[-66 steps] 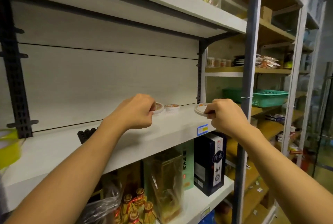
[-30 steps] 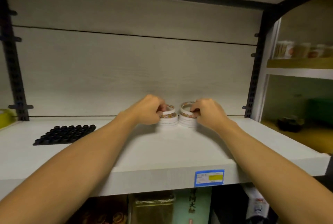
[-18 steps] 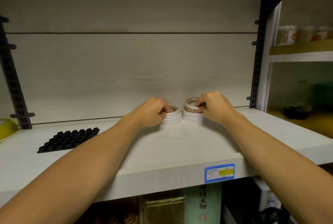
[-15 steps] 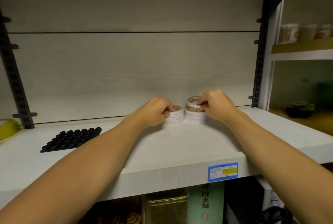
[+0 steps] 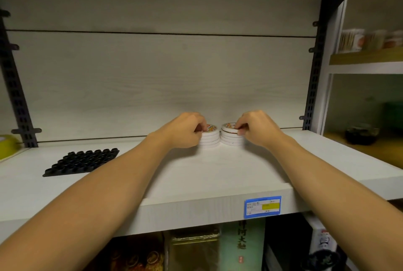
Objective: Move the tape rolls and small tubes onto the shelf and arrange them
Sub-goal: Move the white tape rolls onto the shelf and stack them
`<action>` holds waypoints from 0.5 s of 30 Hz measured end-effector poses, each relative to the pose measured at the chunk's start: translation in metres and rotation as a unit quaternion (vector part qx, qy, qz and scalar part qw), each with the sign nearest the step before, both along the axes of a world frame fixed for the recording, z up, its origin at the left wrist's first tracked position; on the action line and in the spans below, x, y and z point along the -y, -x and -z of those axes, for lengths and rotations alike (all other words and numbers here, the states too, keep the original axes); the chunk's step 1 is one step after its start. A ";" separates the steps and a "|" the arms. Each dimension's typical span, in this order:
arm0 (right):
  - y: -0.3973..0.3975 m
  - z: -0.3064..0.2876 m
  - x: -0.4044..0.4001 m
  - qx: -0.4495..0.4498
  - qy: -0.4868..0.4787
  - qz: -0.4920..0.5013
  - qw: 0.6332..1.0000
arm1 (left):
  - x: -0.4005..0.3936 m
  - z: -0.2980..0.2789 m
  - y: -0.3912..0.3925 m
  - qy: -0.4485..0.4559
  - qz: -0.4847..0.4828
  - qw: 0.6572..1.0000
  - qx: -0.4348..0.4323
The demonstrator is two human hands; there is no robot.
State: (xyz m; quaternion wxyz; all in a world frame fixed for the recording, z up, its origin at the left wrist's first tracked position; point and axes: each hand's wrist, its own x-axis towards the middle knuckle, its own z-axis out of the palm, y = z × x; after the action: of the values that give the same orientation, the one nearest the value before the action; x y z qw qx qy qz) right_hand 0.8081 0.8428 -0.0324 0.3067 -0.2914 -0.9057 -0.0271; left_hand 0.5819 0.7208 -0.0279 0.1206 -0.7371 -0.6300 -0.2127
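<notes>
My L hand (image 5: 187, 132) & R hand (image 5: 254, 130) each pinch the top roll of 2 stacks (image 5: 210, 138) near shelf (image 5: 196, 183) back edge; tubes not seen, prob. still to do.

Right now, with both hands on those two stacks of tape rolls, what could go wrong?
The left stack and right stack stand close together, so nudging one could topple both. The right hand pinches a top roll that looks slightly off-centre; it may slide off. The left hand could drag rolls when it pulls away.
</notes>
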 end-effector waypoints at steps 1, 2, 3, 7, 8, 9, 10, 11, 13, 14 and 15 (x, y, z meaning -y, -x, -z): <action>0.000 0.000 -0.001 -0.001 0.004 -0.002 1.000 | 0.002 -0.001 -0.001 -0.004 -0.004 1.000 0.001; 0.000 0.000 -0.002 -0.001 0.009 -0.004 1.000 | 0.003 -0.002 -0.001 -0.009 -0.007 1.000 0.001; 0.001 0.000 -0.003 -0.003 0.014 -0.007 1.000 | 0.004 -0.003 0.000 -0.015 -0.010 1.000 0.001; 0.001 -0.002 -0.005 -0.009 0.040 -0.018 0.999 | 0.009 -0.005 0.000 -0.027 -0.030 0.999 -0.004; 0.001 -0.002 -0.007 -0.012 0.049 -0.022 0.998 | 0.010 -0.006 0.000 -0.029 -0.037 0.999 -0.004; 0.001 -0.003 -0.007 -0.016 0.059 -0.024 0.998 | 0.012 -0.007 0.000 -0.032 -0.043 0.999 -0.004; 0.000 -0.003 -0.007 -0.018 0.067 -0.025 0.997 | 0.012 -0.009 0.000 -0.036 -0.047 0.998 -0.002; -0.001 -0.003 -0.007 -0.017 0.070 -0.026 0.997 | 0.012 -0.010 0.000 -0.038 -0.054 0.998 -0.003; 0.000 -0.004 -0.007 -0.010 0.066 -0.024 0.997 | 0.016 -0.011 -0.002 -0.031 -0.071 0.997 -0.012; 0.000 -0.004 -0.006 -0.004 0.062 -0.022 0.998 | 0.018 -0.012 -0.004 -0.027 -0.081 0.996 -0.015; 0.000 -0.003 -0.004 0.003 0.055 -0.020 0.998 | 0.022 -0.013 -0.005 -0.025 -0.091 0.995 -0.017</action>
State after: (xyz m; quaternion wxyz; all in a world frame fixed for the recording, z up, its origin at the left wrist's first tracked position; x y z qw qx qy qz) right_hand 0.8077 0.8468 -0.0290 0.2880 -0.2892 -0.9125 0.0281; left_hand 0.5872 0.6987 -0.0148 0.1680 -0.6767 -0.6872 -0.2039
